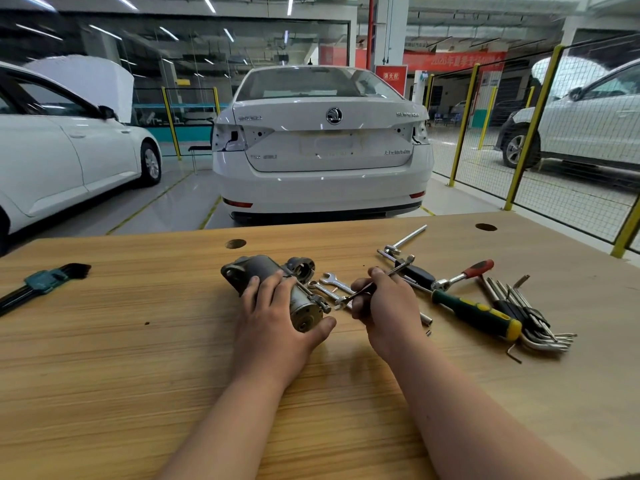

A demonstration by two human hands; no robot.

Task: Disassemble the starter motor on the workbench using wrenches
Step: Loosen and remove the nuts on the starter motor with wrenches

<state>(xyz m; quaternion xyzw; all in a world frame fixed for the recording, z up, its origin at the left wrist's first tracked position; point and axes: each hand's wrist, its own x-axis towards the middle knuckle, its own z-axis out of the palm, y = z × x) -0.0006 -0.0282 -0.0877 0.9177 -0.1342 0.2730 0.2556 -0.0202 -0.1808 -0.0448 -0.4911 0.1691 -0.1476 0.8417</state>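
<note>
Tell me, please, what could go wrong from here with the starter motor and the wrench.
The starter motor is round and only the left hand steadies it on the workbench, so it may roll under torque. The right hand holds the wrench; a slip could knock its knuckles against the motor.

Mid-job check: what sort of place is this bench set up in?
Most likely a car repair or training workshop: a white sedan with its tail lights removed stands beyond the wooden workbench, another white car has its bonnet raised, and yellow-posted mesh fencing separates the floor areas.
</note>
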